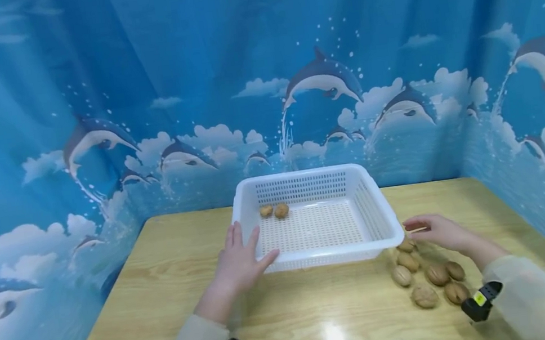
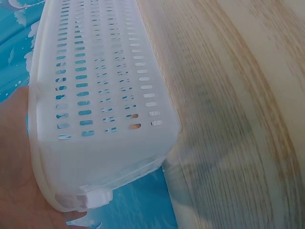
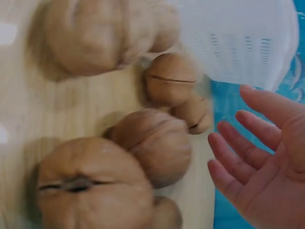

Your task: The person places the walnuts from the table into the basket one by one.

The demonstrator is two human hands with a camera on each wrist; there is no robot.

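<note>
A white plastic basket (image 1: 313,253) with slotted walls stands on the table, and two walnuts (image 1: 281,211) lie in its back left corner. My left hand (image 1: 238,262) rests against the basket's front left corner, its fingers spread over the rim. Beside the basket's right front corner, several walnuts (image 1: 424,296) lie loose on the wood; the right wrist view shows cracked seams on some walnuts (image 3: 95,186). My right hand (image 1: 438,233) hovers at the back of this group, fingers slightly bent. Nothing shows in my right palm in the right wrist view.
A light wooden table (image 1: 178,317) carries everything. Behind it and along both sides hangs a blue curtain (image 1: 221,85) printed with dolphins and clouds. Black straps with small devices (image 1: 481,302) sit on both wrists.
</note>
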